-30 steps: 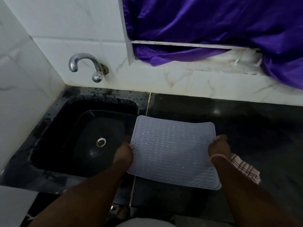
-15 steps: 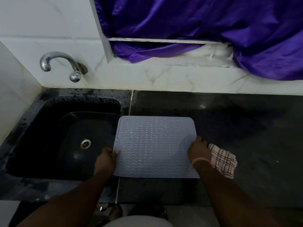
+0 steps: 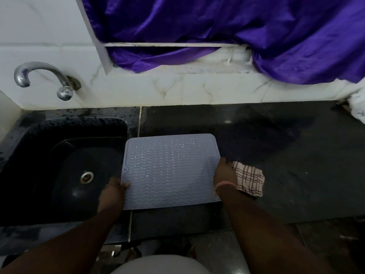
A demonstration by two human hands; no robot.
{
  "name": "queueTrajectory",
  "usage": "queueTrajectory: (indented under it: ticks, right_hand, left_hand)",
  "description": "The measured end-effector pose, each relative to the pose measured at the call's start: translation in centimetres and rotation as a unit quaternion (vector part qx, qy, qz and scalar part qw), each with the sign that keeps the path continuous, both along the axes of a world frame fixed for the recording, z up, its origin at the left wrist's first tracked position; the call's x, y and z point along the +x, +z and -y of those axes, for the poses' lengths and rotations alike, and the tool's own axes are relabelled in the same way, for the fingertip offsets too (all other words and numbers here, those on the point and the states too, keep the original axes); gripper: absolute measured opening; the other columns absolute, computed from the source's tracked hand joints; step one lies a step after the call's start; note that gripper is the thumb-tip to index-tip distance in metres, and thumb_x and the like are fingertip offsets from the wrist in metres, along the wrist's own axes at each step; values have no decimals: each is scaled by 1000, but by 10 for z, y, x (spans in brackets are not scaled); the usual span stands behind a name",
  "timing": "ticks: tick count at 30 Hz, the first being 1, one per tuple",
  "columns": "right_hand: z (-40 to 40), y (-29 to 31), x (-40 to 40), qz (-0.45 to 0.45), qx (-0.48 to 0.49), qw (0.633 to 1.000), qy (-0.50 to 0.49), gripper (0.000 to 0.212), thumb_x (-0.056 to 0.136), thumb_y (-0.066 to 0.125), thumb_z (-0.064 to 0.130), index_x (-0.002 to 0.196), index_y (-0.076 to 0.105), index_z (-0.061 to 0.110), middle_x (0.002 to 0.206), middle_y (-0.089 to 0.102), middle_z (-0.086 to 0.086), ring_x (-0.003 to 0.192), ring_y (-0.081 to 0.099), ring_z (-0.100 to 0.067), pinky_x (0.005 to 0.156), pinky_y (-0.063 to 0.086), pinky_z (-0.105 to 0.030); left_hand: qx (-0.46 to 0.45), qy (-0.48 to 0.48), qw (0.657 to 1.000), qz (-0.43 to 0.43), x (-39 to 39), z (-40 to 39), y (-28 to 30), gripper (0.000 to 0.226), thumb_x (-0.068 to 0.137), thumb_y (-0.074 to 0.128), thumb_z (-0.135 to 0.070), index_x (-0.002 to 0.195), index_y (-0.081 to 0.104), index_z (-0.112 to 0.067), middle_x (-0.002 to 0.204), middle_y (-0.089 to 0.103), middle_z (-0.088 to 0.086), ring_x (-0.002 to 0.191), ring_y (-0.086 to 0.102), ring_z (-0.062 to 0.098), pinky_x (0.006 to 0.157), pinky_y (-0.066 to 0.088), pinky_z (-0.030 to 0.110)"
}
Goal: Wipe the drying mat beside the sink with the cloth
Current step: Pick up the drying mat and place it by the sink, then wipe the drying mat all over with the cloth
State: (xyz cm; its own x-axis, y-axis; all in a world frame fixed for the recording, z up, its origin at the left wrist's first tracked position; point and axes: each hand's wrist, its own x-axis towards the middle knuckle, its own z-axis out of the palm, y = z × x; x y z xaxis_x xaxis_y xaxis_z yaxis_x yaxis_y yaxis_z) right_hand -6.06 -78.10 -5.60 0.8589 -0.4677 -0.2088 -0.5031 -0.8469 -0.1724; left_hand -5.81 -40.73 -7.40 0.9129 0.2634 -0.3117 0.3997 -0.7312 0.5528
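A pale blue ridged drying mat (image 3: 169,171) lies on the dark counter, its left edge reaching over the sink's rim. My left hand (image 3: 113,192) grips the mat's near left corner. My right hand (image 3: 224,174) holds the mat's right edge, a pink band on the wrist. A white cloth with dark red checks (image 3: 249,179) lies crumpled on the counter just right of my right hand, touching it.
A black sink (image 3: 59,171) with a metal drain sits at the left, a chrome tap (image 3: 41,76) on the tiled wall above it. The dark counter (image 3: 296,155) stretches right. Purple fabric (image 3: 237,32) hangs over the sill behind. White cloth lies at the far right edge.
The mat has come down from a tilted, lifted position over the sink to lie flat on the counter. Both hands stayed on its edges.
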Motion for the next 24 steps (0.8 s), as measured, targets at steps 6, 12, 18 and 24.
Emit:
queueTrajectory:
  ticks: [6, 12, 18, 24]
  right_hand:
    - [2, 4, -20, 83, 7, 996, 8, 28, 100, 52, 22, 127, 55, 12, 133, 52, -15, 108, 60, -26, 89, 53, -37]
    - [24, -6, -52, 39, -31, 986, -161, 67, 94, 49, 58, 148, 39, 19, 155, 32, -20, 139, 32, -43, 109, 26, -61]
    - [51, 1, -54, 47, -31, 985, -164, 45, 93, 54, 26, 138, 50, 21, 146, 41, -18, 129, 40, -44, 108, 34, -57]
    - [52, 31, -42, 207, 102, 954, -192, 37, 89, 57, 7, 126, 56, 8, 119, 65, -19, 107, 62, -39, 90, 52, -44]
  left_hand:
    - [19, -1, 1000, 6, -3, -6, -6, 24, 95, 58, -50, 94, 48, -27, 86, 60, 7, 74, 53, 27, 72, 44, 39]
    - [28, 27, 999, 11, -3, 2, 1, 17, 96, 60, -38, 95, 49, -24, 107, 64, 21, 100, 62, 42, 74, 39, 38]
    - [12, 21, 999, 33, -15, 9, 7, 22, 97, 58, -33, 109, 60, -14, 112, 62, 20, 102, 62, 41, 82, 47, 44]
    - [138, 55, 986, 70, -29, 22, 18, 27, 92, 60, -21, 117, 62, -10, 114, 59, 26, 102, 57, 49, 87, 48, 53]
